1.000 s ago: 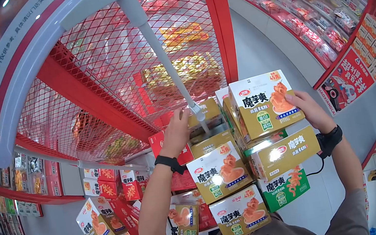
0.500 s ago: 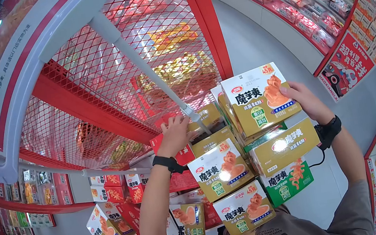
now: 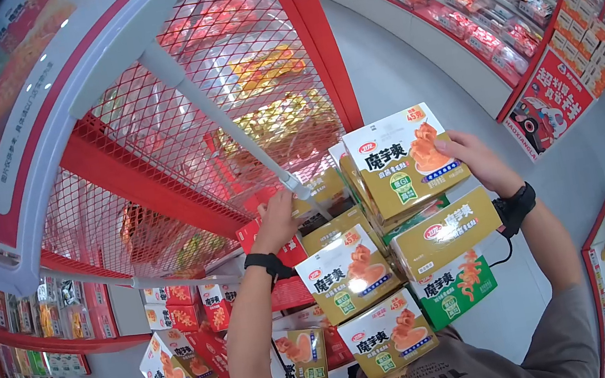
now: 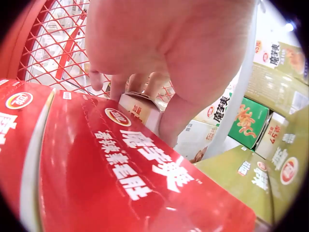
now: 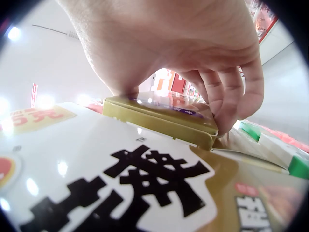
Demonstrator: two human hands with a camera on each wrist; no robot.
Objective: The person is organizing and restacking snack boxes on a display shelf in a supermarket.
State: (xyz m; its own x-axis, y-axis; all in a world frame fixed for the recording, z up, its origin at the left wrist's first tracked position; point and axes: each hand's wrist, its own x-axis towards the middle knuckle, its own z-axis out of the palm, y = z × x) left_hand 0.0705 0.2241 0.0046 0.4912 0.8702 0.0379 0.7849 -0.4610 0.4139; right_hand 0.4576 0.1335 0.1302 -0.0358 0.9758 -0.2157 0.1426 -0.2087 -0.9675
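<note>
In the head view my right hand (image 3: 476,161) grips the right edge of a white-and-gold snack box (image 3: 403,161) on top of the pile. The right wrist view shows the thumb on one side of a gold box (image 5: 161,116) and the curled fingers on the other. My left hand (image 3: 276,223) is beside the grey pole, between a red box (image 3: 292,250) and a gold box (image 3: 322,188). In the left wrist view, its thumb and fingers pinch a small pale box end (image 4: 140,111), just behind a large red box (image 4: 116,164).
More white-and-gold boxes (image 3: 351,272) and a green box (image 3: 457,291) are stacked against my body. A grey pole (image 3: 216,116) slants down into the pile. Beyond stands a red mesh rack (image 3: 251,62) of packets. Snack shelves (image 3: 440,9) line the right side.
The head view has swung, so the rack and pile sit further left. My left hand has shifted slightly about the boxes by the pole. The right hand keeps its grip on the upper box.
</note>
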